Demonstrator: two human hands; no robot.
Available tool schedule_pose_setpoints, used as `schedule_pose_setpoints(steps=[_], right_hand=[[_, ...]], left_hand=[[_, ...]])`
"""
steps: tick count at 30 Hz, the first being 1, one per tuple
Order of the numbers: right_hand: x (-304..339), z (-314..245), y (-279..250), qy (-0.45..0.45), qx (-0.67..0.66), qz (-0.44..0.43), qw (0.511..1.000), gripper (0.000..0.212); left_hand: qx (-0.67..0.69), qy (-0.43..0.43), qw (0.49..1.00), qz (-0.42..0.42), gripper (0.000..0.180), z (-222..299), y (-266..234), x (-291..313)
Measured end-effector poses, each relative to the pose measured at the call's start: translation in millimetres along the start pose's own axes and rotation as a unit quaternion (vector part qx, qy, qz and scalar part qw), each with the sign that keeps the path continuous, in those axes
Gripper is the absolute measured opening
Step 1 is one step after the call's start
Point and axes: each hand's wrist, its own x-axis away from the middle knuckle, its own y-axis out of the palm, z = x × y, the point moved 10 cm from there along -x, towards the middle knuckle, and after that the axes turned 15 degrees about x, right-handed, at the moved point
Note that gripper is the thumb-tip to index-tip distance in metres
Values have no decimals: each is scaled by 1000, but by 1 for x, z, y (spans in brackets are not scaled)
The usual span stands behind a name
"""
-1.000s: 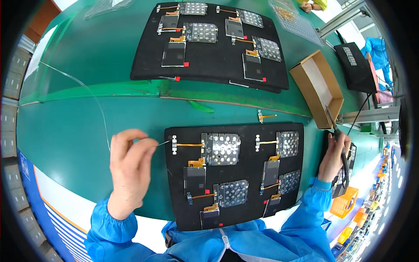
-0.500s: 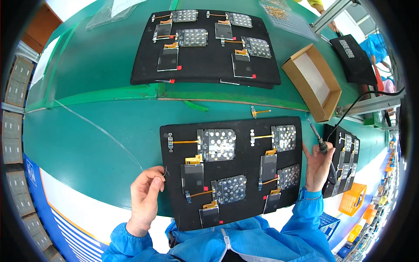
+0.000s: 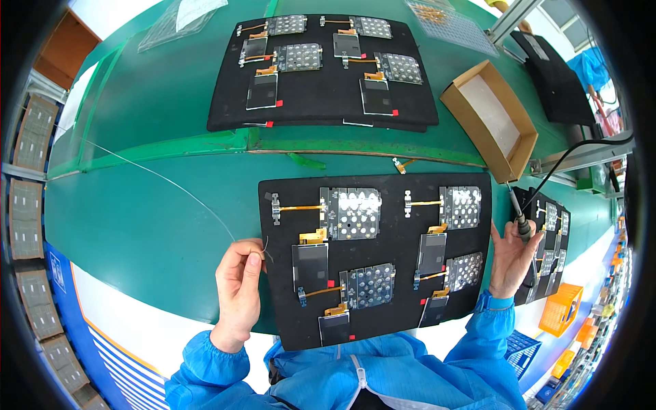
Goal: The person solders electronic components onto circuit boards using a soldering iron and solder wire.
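Observation:
My left hand (image 3: pixel 240 290) pinches a thin solder wire (image 3: pixel 183 189), its short end poking past the fingertips at the left edge of a black foam board (image 3: pixel 396 249). In my right hand (image 3: pixel 511 265) is a soldering iron (image 3: pixel 523 227), tip pointing away from me; the hand is against the board's right edge. Several circuit boards with round metal pads (image 3: pixel 350 213) lie on the foam. Orange flex cables (image 3: pixel 301 208) join them to small connectors, and dark display panels (image 3: pixel 311 266) are attached below. Beyond the far edge lies a loose flex cable (image 3: pixel 402 165).
A second black foam board (image 3: pixel 321 109) with similar assemblies lies farther off. At right stand an open cardboard box (image 3: pixel 502 130) and another loaded foam board (image 3: pixel 547 239). The iron's black cord (image 3: pixel 581 145) runs rightward. A clear tray (image 3: pixel 454 31) sits at the back.
The near foam board has shifted right and slightly away from me, both hands moving with it. The loose flex cable has turned and moved slightly farther away.

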Motion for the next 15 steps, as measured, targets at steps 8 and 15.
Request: schedule_pose_setpoints(steps=[8, 15], right_hand=[[-19, 16, -1, 12, -15, -3, 1000, 34], [-23, 21, -2, 15, 2, -18, 1000, 33]], left_hand=[[-22, 5, 1000, 5, 9, -4, 3, -14], [-101, -4, 995, -2, 7, -3, -2, -22]])
